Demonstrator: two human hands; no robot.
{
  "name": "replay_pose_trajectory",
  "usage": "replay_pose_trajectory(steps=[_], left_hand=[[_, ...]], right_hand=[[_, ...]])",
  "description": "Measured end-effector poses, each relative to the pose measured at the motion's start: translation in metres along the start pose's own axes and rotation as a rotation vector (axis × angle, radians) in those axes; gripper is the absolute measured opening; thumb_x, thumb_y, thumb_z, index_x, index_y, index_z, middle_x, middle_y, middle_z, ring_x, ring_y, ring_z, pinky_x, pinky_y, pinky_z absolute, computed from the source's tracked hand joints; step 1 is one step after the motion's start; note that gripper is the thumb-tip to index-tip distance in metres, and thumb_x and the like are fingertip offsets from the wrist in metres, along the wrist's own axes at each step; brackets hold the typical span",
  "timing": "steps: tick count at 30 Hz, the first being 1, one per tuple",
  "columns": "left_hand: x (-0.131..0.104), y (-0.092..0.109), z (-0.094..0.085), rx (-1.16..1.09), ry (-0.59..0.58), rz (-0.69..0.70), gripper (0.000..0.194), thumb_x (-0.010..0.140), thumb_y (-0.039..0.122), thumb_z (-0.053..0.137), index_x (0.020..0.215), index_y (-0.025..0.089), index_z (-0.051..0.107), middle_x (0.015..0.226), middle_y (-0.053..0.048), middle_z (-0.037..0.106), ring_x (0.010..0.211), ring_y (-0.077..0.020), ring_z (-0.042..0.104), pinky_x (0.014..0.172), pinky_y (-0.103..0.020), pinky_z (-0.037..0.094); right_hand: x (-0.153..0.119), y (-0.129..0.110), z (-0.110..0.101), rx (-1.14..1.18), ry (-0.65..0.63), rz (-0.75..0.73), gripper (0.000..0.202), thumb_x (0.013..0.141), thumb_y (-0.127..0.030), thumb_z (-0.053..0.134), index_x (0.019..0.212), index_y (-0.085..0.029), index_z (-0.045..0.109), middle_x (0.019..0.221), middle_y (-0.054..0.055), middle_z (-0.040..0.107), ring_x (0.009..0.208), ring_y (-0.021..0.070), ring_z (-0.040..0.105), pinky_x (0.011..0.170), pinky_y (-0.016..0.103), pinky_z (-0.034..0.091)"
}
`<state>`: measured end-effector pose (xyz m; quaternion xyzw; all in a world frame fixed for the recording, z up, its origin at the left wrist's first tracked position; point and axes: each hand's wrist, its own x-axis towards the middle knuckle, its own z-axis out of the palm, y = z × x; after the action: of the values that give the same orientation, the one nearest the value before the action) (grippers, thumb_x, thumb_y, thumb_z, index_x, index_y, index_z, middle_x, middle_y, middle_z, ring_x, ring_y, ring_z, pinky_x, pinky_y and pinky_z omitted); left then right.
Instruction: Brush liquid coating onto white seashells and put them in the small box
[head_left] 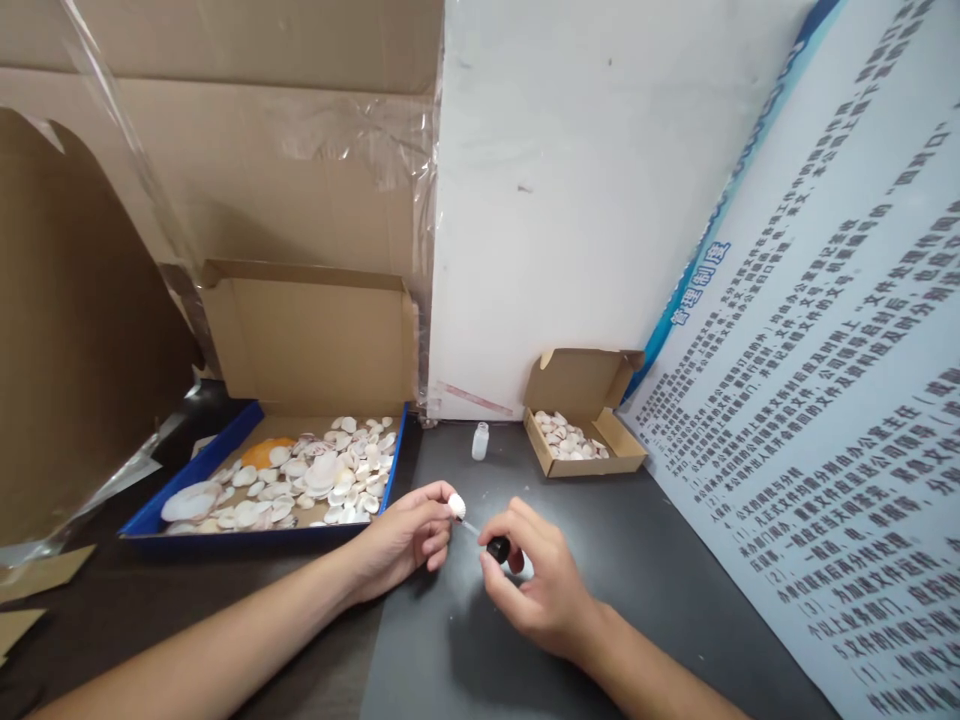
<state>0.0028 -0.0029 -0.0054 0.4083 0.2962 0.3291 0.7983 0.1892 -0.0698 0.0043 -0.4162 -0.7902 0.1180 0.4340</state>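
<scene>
My left hand [411, 535] pinches a small white seashell [456, 506] between thumb and fingertips. A black-capped brush applicator [498, 548] is in the closed fingers of my right hand [536, 575]. Its thin stem points left, and the dark tip meets or nearly meets the lower edge of the shell; contact is too small to make out. Beyond both hands stands a small open bottle [480, 442], upright, translucent white and without a cap.
Many shells lie in a blue-edged cardboard tray [259, 540] at left, with an orange piece among them. A smaller open cardboard box [592, 466] of shells stands at back right. Cardboard [300, 180], a white wall [600, 200] and a printed board [825, 400] enclose the dark table [615, 540].
</scene>
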Motion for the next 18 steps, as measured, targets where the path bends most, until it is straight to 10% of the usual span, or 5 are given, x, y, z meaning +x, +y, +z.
replay_pose_trajectory(steps=[18], left_hand=[[-0.0018,-0.001,0.0066,-0.006,0.033,0.012,0.016,0.078,0.024,0.067,0.082,0.017,0.054,0.058,0.007,0.044,0.045,-0.0049,0.032,0.045,-0.019,0.035]], right_hand=[[0.0009,0.0049,0.0002,0.003,0.018,0.013,0.009,0.081,-0.014,0.055,0.088,-0.019,0.059,0.07,-0.002,0.048,0.054,0.0121,0.049,0.051,0.024,0.039]])
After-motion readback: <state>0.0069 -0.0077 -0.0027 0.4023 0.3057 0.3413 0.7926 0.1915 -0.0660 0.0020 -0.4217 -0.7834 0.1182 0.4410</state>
